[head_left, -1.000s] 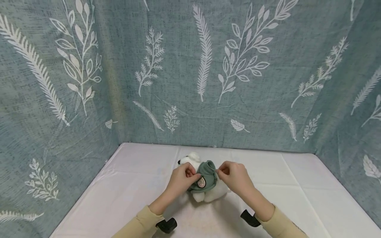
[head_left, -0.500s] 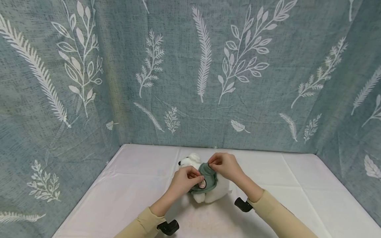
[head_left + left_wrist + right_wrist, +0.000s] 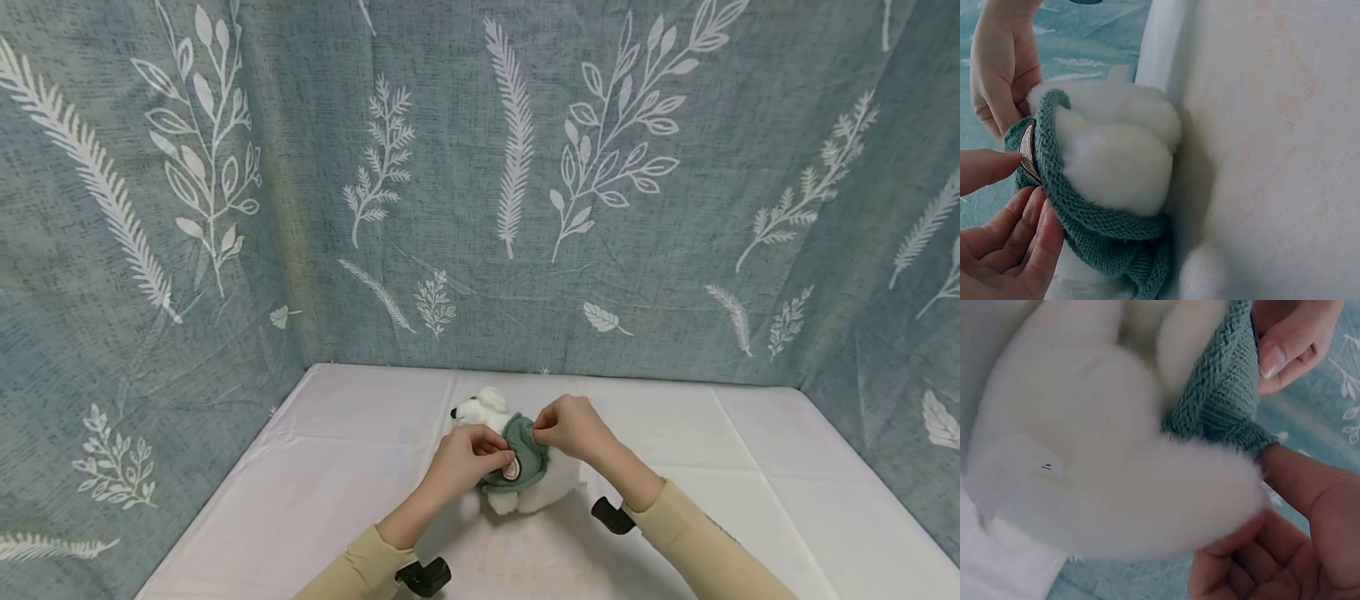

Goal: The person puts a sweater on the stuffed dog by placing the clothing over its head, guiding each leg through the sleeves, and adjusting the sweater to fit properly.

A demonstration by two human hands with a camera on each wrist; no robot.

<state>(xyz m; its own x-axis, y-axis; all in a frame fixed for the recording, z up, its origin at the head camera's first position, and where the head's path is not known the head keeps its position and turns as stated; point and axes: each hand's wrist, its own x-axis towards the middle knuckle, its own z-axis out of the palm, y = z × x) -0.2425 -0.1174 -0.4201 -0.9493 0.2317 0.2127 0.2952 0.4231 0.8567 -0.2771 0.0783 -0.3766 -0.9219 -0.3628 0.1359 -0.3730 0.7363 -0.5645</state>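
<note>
A white plush animal [image 3: 551,483] with a black nose lies on the table, its head toward the left. Around its body is a green knitted sweater [image 3: 532,468] bearing an oval patch [image 3: 511,471]. My left hand [image 3: 459,463] pinches the sweater at the patch, thumb on the patch's edge in the left wrist view. On the sweater's rear upper part, my right hand [image 3: 576,428] pinches the knit between thumb and fingers. In the right wrist view its thumb [image 3: 1294,478] is at the sweater's hem, while the fingers curl beneath a white furry part.
A white cloth covers the table [image 3: 750,483]. Behind and at both sides hangs a blue-green curtain [image 3: 465,167] with white leaf prints. Black wrist devices sit below the left sleeve [image 3: 423,575] and beside the right sleeve [image 3: 678,533]. A white tag [image 3: 1022,469] hangs on the plush.
My right hand went from the sweater's rear edge up and left to its top, then slightly down and right. The raised fold of knit there is now lower. My left hand has barely shifted.
</note>
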